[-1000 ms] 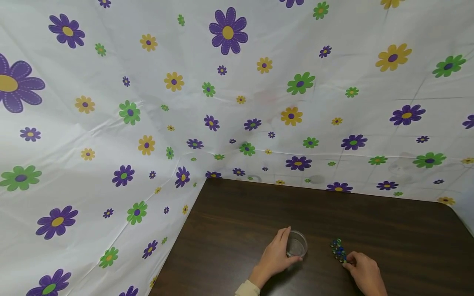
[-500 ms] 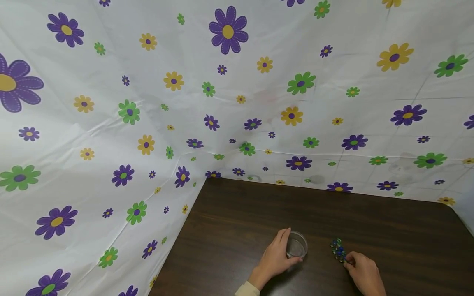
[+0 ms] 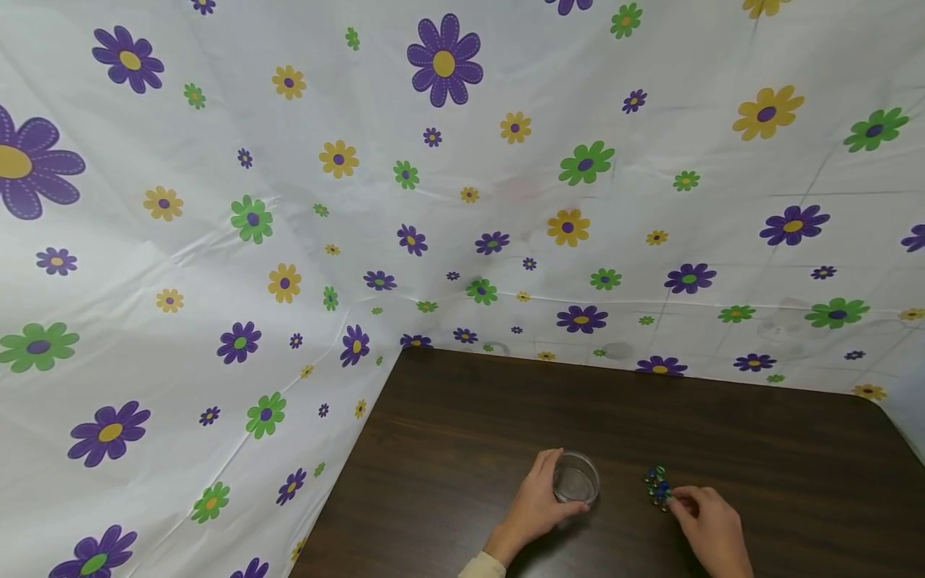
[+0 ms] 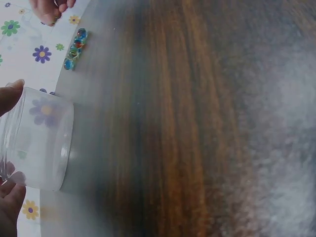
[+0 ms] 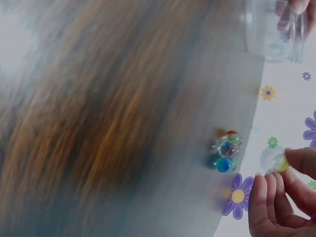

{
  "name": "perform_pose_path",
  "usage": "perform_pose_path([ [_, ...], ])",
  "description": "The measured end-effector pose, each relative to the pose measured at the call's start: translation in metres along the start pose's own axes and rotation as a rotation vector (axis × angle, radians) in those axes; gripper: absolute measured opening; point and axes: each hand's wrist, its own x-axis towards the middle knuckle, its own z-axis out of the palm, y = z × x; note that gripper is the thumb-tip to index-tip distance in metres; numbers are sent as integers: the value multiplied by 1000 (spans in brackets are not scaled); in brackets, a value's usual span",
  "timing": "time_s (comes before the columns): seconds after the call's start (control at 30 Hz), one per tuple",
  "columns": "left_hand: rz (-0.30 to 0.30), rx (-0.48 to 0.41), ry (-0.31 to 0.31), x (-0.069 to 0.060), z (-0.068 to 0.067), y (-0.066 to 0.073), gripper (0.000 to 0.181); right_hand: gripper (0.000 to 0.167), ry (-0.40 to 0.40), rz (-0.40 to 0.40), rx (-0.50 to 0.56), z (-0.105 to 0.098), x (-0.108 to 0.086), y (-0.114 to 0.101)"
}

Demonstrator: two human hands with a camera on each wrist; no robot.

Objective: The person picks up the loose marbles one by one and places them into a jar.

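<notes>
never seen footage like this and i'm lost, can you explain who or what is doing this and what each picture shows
There is no robot here, just a person's bare hands. The widest picture comes from a camera worn on the head, looking forward and down; the other two come from one camera on each wrist.

On the dark wooden table, before a flowered cloth, lies a cluster of colourful marbles. The left hand grips a clear container. The right hand pinches one marble, clear with some yellow.
</notes>
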Motion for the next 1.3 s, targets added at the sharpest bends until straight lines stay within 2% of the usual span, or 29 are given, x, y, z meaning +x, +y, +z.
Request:
perform_pose_path([
  [0.13,4,-8,9,-1,1,-1,91,22,59,49,73,0,-4,-8],
  [0.23,5,-5,10,-1,1,-1,91,18,149,51,128,2,-6,-13],
  [0.37,3,0,11,-1,2,-2,91,20,310,-83,186,9,-8,-19],
  [0.4,4,0,13,-2,2,-2,91,21,329,-103,198,11,-8,-21],
  [0.5,12,-5,23,-2,3,-3,91,18,318,-95,256,14,-7,-31],
  [0.63,33,-7,43,-2,4,-4,91,15,275,-39,311,20,-6,-46],
  [0.8,57,-5,48,-2,4,-4,91,13,293,-76,362,34,-2,-63],
  [1.0,64,-24,42,-4,2,-4,89,12,253,-80,414,51,1,-78],
  [1.17,69,-27,31,-4,1,-3,88,12,272,-134,425,63,5,-81],
  [1.3,57,-34,25,-4,2,-4,88,15,305,-211,431,70,7,-82],
])
